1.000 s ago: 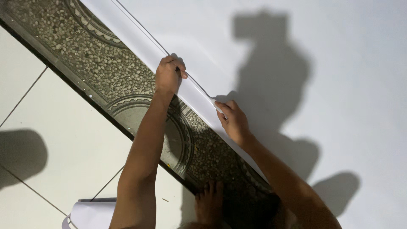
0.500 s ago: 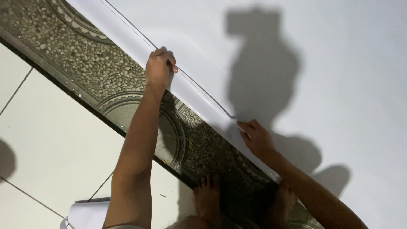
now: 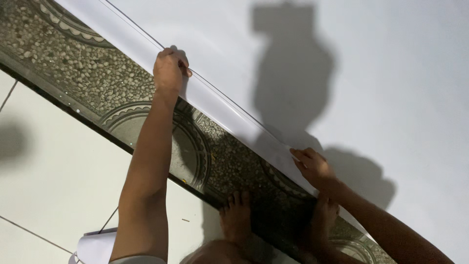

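Large white paper sheet (image 3: 371, 98) lies flat on the floor and covers the upper right of the view. Its lower-left border is folded or rolled over into a long white strip (image 3: 215, 105) that runs diagonally, next to a band of pebble-patterned floor tile (image 3: 63, 68) with round ornaments; plain white floor tiles (image 3: 58, 186) lie further out.

Left hand (image 3: 169, 71) sits on the upper stretch of the strip, fingers curled over its edge, grip nearly closed around the fold. Cannot tell whether it pinches the paper or just presses it down. Right hand (image 3: 312, 166) is lower on the same strip, fingers fairly flat and pointing along the crease, grip loose and open, pressing the paper to the floor, not clasping it.

Doing this well, as I judge it: keep both hands on the one crease line, hold tension between them so the fold stays straight, press flat and evenly, avoid twisting the edge, which would wrinkle thin paper.

Two bare feet (image 3: 237, 215) rest on the patterned tile below the strip. A small rolled white paper (image 3: 95, 247) lies at the bottom left edge on the plain tiles.
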